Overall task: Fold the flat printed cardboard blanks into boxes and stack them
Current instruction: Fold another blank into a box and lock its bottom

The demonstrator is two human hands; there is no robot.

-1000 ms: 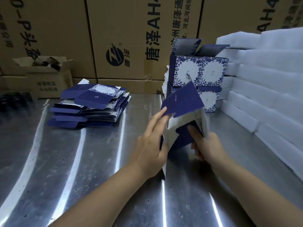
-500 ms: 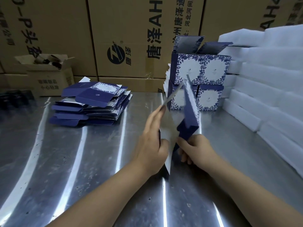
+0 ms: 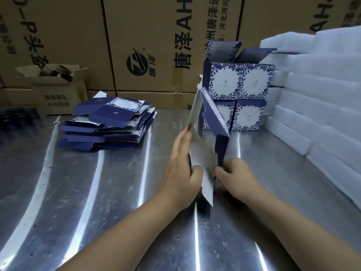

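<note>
A half-folded blue and white cardboard blank stands upright above the steel table, its white inside facing me. My left hand holds its left panel, fingers stretched up along it and thumb on the inside. My right hand pinches the lower edge of its dark blue right panel. A pile of flat blanks lies at the back left. Folded boxes with blue floral print are stacked in two layers at the back, the top ones with lids open.
White foam blocks are piled along the right side. Large brown cartons form a wall behind the table. A small open carton sits at the back left, with dark items beside it.
The wide-spread blank has been closed up: its blue panel swung upright toward the white panel. My right hand slid from under the blank to its lower right edge.
</note>
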